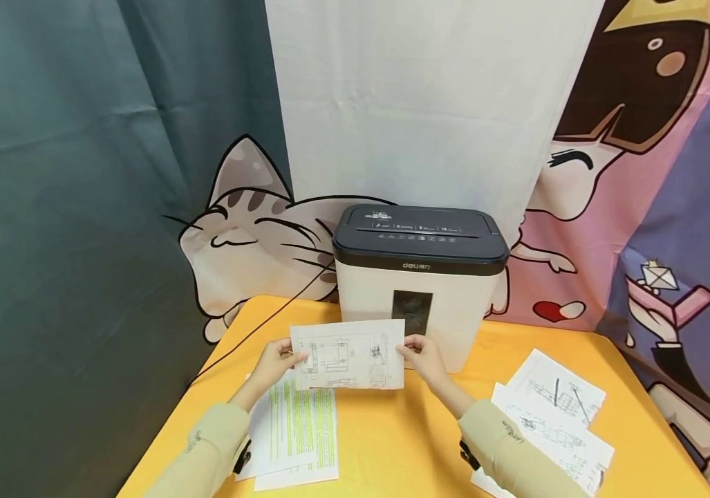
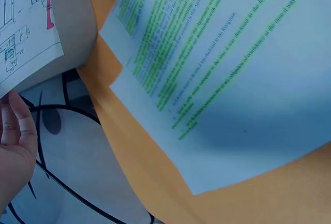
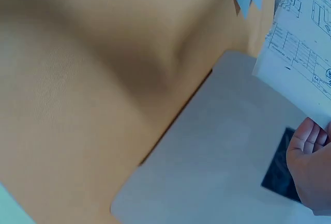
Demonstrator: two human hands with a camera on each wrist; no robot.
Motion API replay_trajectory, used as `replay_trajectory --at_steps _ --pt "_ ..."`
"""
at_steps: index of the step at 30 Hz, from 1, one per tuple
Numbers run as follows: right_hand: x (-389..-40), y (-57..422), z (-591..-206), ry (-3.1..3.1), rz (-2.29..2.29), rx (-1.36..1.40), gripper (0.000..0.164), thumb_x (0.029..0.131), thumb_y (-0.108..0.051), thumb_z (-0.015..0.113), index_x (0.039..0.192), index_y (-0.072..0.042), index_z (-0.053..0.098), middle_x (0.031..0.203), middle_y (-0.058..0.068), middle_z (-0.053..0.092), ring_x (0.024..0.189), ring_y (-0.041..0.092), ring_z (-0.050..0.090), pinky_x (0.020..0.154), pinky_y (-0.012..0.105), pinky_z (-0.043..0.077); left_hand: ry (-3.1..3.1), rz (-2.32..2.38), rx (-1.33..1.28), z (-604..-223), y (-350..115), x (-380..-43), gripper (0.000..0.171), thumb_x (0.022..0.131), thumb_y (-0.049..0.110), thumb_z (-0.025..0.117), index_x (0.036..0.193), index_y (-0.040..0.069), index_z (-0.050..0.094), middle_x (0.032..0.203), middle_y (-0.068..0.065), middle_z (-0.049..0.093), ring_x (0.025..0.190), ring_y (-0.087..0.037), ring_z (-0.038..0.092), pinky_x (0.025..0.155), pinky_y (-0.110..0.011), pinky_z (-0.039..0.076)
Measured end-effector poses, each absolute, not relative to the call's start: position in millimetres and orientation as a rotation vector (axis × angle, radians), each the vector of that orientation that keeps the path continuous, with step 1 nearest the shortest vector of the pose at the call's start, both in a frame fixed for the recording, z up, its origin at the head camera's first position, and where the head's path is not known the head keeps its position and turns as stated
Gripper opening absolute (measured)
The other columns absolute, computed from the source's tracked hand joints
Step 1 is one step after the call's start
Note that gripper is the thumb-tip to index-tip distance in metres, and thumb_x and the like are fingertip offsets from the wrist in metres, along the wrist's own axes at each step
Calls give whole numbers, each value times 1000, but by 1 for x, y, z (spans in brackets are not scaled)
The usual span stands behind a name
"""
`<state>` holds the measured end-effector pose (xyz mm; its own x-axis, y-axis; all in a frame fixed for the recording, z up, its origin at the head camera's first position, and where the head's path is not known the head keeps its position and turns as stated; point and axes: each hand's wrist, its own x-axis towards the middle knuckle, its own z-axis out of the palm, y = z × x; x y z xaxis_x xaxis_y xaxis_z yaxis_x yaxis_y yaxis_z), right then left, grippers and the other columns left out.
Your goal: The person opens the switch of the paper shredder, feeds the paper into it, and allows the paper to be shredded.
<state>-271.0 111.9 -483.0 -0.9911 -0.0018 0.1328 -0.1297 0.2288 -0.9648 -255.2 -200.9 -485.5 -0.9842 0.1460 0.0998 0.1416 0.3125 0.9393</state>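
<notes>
A sheet of paper point(image 1: 355, 356) printed with a technical drawing is held up in front of the shredder's white bin. My left hand point(image 1: 276, 361) pinches its left edge, thumb on the printed face. At the opposite edge my right hand point(image 1: 426, 356) pinches the paper the same way. Behind it stands the paper shredder point(image 1: 419, 235), its dark lid crossed by a long narrow slot. In the left wrist view the left fingers point(image 2: 23, 123) lie behind the sheet's edge. The right wrist view has the right hand point(image 3: 313, 167) at the drawing's lower edge.
Highlighted text pages point(image 1: 295, 436) lie on the yellow table point(image 1: 386, 443) below the left forearm. Several drawing sheets point(image 1: 547, 415) overlap at the right, partly under the right sleeve. A black cord point(image 1: 261, 325) runs along the left side. Printed curtains hang behind the table.
</notes>
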Motion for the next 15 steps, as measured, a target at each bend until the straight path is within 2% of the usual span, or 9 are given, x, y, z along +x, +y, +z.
replay_trajectory --at_steps 6,10,13,15 --pt "-265 128 -473 -2336 1932 173 16 85 3 64 89 17 62 79 18 66 63 6 56 61 20 53 2535 1835 372 -478 -191 -259 27 87 4 64 109 -12 61 94 -24 69 68 -5 63 62 -22 53" --pt "-263 138 -469 -2352 1881 232 14 85 3 65 88 17 62 77 15 66 63 4 56 61 17 51 2531 1862 352 -470 -184 -263 27 87 3 65 107 -13 61 96 -27 68 68 -5 64 61 -21 54" --pt "-260 145 -466 -2395 1819 323 13 84 2 66 84 14 63 75 13 65 62 0 53 60 16 47 2529 1883 332 -459 -176 -261 24 86 -1 64 106 -14 61 97 -29 67 70 -9 67 62 -22 54" --pt "-258 149 -462 -2425 1779 400 12 84 2 65 81 13 63 73 17 65 60 -1 49 58 16 43 2521 1886 350 -449 -171 -258 24 86 -2 63 106 -15 60 98 -31 66 73 -14 68 63 -23 55"
